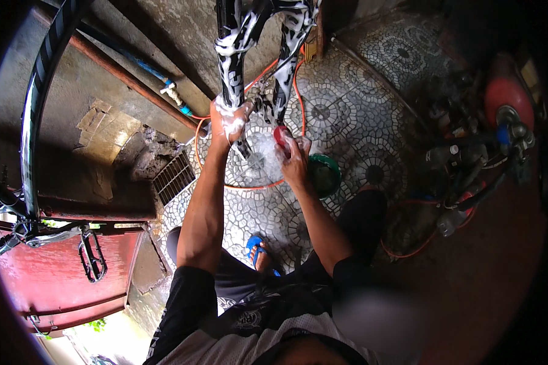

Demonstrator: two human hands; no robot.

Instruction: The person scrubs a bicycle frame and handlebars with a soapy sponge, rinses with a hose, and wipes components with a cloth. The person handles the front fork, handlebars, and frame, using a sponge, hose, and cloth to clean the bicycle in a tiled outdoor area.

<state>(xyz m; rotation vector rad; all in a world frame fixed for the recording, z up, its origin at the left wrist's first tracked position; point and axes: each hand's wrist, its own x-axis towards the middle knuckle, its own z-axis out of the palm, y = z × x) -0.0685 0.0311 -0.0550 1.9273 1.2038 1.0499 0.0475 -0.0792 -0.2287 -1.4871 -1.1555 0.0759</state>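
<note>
A black bicycle fork (232, 73) with white markings hangs at the top centre, streaked with white foam. My left hand (231, 118) is wrapped round the lower part of its left leg, with suds over the fingers. Close by the lower end of the right leg, my right hand (294, 155) grips a small red scrubber (281, 135). Foam and fingers cover part of the scrubber, so its exact kind is unclear. Just right of that hand, a green bucket (324, 176) stands on the floor.
An orange hose (249, 187) loops over the patterned tile floor (371, 134). A drain grate (173, 177) lies left. Another bicycle part with a pedal (92, 255) stands at far left. A red tank (505, 91) and assorted clutter are at right. A tap (172, 92) is by the wall.
</note>
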